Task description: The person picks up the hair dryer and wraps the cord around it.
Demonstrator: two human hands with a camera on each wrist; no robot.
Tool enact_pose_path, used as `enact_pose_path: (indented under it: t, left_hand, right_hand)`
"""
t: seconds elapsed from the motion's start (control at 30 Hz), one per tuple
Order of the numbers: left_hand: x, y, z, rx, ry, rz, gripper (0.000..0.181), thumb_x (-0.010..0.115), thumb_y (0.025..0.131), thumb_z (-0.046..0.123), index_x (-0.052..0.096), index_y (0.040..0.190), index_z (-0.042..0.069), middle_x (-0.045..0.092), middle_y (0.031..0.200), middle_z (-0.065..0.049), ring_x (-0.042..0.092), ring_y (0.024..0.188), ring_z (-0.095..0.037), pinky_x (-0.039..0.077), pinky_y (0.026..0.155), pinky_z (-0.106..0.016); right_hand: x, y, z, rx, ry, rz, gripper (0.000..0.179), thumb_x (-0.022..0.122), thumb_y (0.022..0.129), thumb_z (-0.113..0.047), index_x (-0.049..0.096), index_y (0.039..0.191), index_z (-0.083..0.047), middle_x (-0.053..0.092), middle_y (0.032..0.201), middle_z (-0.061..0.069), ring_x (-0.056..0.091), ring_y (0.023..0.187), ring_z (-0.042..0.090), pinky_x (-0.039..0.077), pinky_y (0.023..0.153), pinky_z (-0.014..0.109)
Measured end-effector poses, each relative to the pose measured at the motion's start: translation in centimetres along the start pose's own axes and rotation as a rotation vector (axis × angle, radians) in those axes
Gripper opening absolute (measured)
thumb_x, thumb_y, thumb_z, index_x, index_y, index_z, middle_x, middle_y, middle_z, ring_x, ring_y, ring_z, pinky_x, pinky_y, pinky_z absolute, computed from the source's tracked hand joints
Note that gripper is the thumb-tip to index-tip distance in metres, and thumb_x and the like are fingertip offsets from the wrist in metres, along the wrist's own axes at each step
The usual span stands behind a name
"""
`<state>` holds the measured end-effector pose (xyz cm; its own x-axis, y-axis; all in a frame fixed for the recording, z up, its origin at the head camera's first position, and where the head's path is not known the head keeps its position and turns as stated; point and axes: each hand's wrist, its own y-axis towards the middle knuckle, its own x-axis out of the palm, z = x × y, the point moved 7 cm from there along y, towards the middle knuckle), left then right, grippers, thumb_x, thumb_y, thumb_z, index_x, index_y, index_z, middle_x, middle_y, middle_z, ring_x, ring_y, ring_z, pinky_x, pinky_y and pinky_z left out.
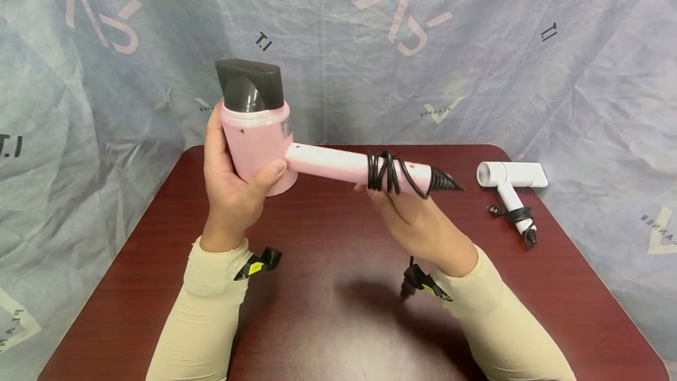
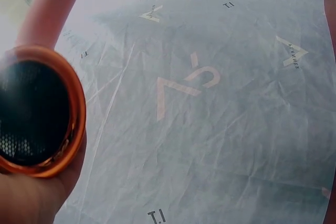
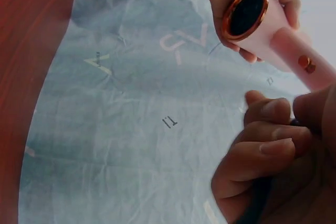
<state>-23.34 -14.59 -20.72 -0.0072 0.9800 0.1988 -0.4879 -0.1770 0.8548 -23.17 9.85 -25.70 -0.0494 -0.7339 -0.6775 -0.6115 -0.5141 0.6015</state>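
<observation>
A pink hair dryer (image 1: 256,149) with a black concentrator nozzle (image 1: 252,84) is held up above the table, nozzle upward. My left hand (image 1: 227,187) grips its barrel from the left, thumb across the front near the handle. The handle points right, with a black power cord (image 1: 388,172) wound round its far end. Under that end, my right hand (image 1: 423,222) has curled fingers and pinches the cord, partly hidden by the handle in the head view. A copper-coloured ring (image 2: 79,103) surrounds the dark mesh intake in the left wrist view.
On the right side of the dark red table (image 1: 317,316) lies a white hair dryer (image 1: 520,175), its black cord (image 1: 519,214) wrapped round the handle. A grey printed cloth (image 1: 328,28) hangs behind and along both sides of the table.
</observation>
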Motion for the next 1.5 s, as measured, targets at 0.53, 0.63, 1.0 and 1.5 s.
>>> enact_pose_path:
  t: [0.53, 0.63, 1.0, 1.5]
  left_hand:
    - [-1.1, 0.5, 0.5, 0.052, 0.011, 0.154, 0.084, 0.084, 0.073, 0.021, 0.046, 0.144, -0.004, 0.06, 0.123, -0.023, 0.059, 0.106, -0.038, 0.052, 0.093, -0.04]
    - [-1.3, 0.5, 0.5, 0.061, 0.04, 0.166, 0.083, 0.083, 0.073, 0.02, 0.046, 0.144, -0.003, 0.06, 0.124, -0.023, 0.059, 0.106, -0.039, 0.052, 0.094, -0.04]
    - [-1.7, 0.3, 0.0, 0.045, 0.062, 0.176, 0.079, 0.081, 0.074, 0.014, 0.047, 0.144, 0.0, 0.06, 0.122, -0.022, 0.06, 0.105, -0.039, 0.053, 0.092, -0.039]
    - [-0.9, -0.3, -0.7, -0.065, 0.306, 0.047, 0.086, 0.082, 0.072, 0.01, 0.044, 0.149, 0.002, 0.059, 0.129, -0.003, 0.057, 0.111, -0.025, 0.048, 0.094, -0.032]
  right_hand:
    - [1.7, -0.4, -0.4, 0.066, -0.069, -0.146, 0.025, 0.044, 0.112, -0.027, 0.067, 0.115, -0.016, 0.074, 0.112, -0.009, 0.063, 0.084, 0.006, 0.053, 0.077, 0.03]
    - [1.6, -0.4, -0.7, 0.057, -0.085, -0.135, 0.023, 0.046, 0.112, -0.026, 0.067, 0.114, -0.016, 0.075, 0.111, -0.009, 0.061, 0.082, 0.004, 0.052, 0.075, 0.029]
    - [0.1, -0.8, -2.7, -0.067, -0.147, 0.007, 0.013, 0.054, 0.107, -0.017, 0.067, 0.107, -0.013, 0.071, 0.093, -0.008, 0.052, 0.068, 0.003, 0.047, 0.065, 0.023]
    - [-1.9, -1.0, -3.5, -0.134, -0.236, 0.117, 0.011, 0.06, 0.103, -0.017, 0.068, 0.101, -0.01, 0.052, 0.074, -0.007, 0.043, 0.063, 0.005, 0.04, 0.06, 0.023]
